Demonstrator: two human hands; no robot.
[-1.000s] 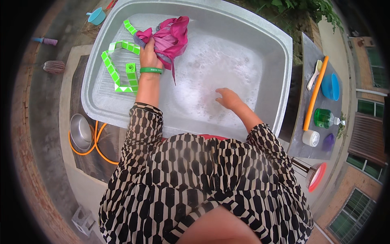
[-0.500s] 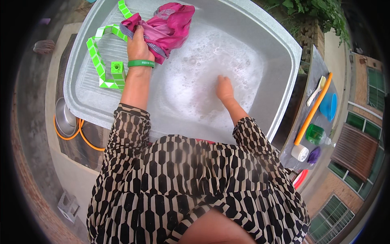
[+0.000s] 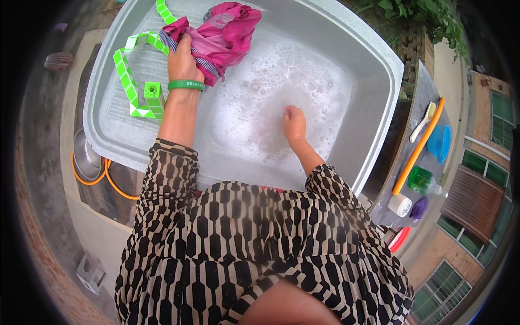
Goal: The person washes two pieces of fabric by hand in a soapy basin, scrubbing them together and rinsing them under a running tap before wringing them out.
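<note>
My left hand (image 3: pixel 183 64), with a green wristband, grips a wet, bunched pink garment (image 3: pixel 230 39) by its striped edge. It holds the garment over the ribbed left side of a grey sink (image 3: pixel 357 108). Beside it on the ribs lies a green and white folding snake puzzle (image 3: pixel 125 73), bent into a loop with one end standing up. My right hand (image 3: pixel 294 125) is at the foamy water (image 3: pixel 244 116) in the basin, its fingers curled closed. Whatever the fingers may hold is hidden.
Right of the sink, a ledge bears a brush (image 3: pixel 423 122), an orange tube (image 3: pixel 420 146), a blue bowl (image 3: pixel 439 143), a green bottle (image 3: pixel 420 180), a white roll-shaped item (image 3: pixel 400 205) and a purple bundle (image 3: pixel 418 208). At left are a metal basin (image 3: pixel 85 154) and orange hose (image 3: pixel 120 190).
My right hand has shifted slightly left and toward me, showing more of its curled fingers. My left hand keeps hold of the pink garment, nearly unmoved.
</note>
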